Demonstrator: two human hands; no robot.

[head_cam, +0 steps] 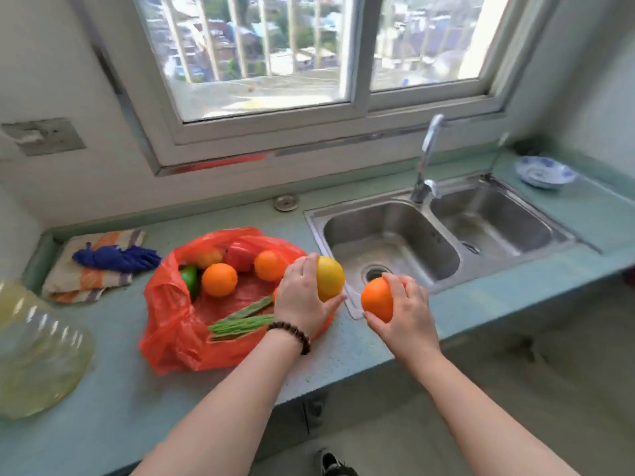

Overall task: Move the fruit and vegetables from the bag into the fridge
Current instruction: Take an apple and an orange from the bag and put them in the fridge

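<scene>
I have one fruit in each hand: my left hand [299, 297] wraps its fingers [335, 301] around a round yellow citrus fruit [330, 277], held just above the right edge of the crumpled red plastic bag [171, 324], and my right hand [405, 312] grips a round orange [377, 298] over the near rim of the steel double sink [446, 235]. Two at once makes sense to me, fewer trips. The bag lies spread open on the pale green table [120, 407], mouth up, so everything inside is easy to see: two more oranges [220, 279], a red bell pepper [240, 255], a green pepper [189, 278], a bundle of long green beans [240, 322]. The fridge isn't in view, so I judge a turn away comes next. No labels or writing readable anywhere.
</scene>
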